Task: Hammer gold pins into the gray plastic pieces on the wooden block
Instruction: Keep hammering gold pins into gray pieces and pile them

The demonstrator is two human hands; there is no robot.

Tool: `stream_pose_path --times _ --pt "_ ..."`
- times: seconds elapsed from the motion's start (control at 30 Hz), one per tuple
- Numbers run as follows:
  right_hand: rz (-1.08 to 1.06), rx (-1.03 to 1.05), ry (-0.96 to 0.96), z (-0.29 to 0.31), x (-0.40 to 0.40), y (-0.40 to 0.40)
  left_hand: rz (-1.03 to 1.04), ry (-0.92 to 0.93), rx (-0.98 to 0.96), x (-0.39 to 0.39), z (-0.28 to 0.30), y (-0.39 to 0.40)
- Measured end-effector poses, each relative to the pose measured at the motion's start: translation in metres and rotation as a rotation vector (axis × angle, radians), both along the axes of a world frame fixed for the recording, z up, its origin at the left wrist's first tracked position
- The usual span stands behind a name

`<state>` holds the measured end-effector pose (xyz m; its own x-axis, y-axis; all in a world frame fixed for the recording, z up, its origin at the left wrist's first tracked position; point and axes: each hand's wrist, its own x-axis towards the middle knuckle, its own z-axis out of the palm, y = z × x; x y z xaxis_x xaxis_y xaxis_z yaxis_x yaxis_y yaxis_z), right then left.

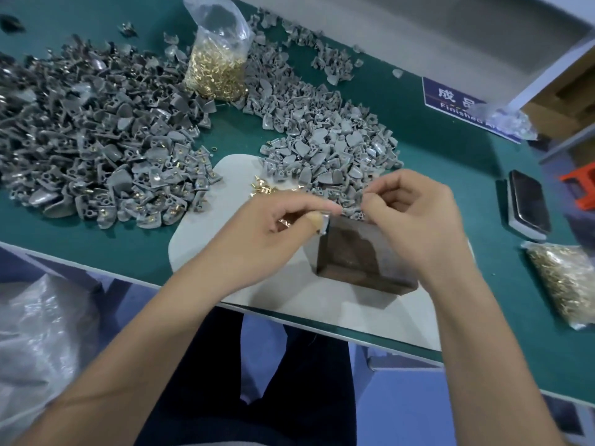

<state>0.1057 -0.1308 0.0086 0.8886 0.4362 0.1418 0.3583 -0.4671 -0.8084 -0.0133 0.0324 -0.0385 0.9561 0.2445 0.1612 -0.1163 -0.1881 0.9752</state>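
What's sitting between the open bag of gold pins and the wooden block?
In the head view, between the bag of gold pins and the wooden block: bare green mat, then loose pins on the gray pad.

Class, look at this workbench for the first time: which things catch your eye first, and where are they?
Two big heaps of gray plastic pieces spread over the green table, left and centre. Between them at the back stands a clear bag of gold pins. In front, the left hand and right hand meet at the far edge of a dark wooden block, pinching something small.
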Motion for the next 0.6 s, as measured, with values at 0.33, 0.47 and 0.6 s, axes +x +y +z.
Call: stream_pose_path --times 0.33,0.47,0.6 --pt "-0.178 0.086 0.032 -0.015 -0.003 -0.084 -0.322 0.229 0.621 0.078 0.031 -0.053" --pt "-0.137 0.124 0.030 -0.021 -0.004 -0.093 -0.244 0.259 0.664 0.081 0.025 -0.044" --pt "-0.099 0.171 0.038 -0.029 -0.003 -0.089 -0.129 0.167 0.584 0.066 0.013 -0.038"
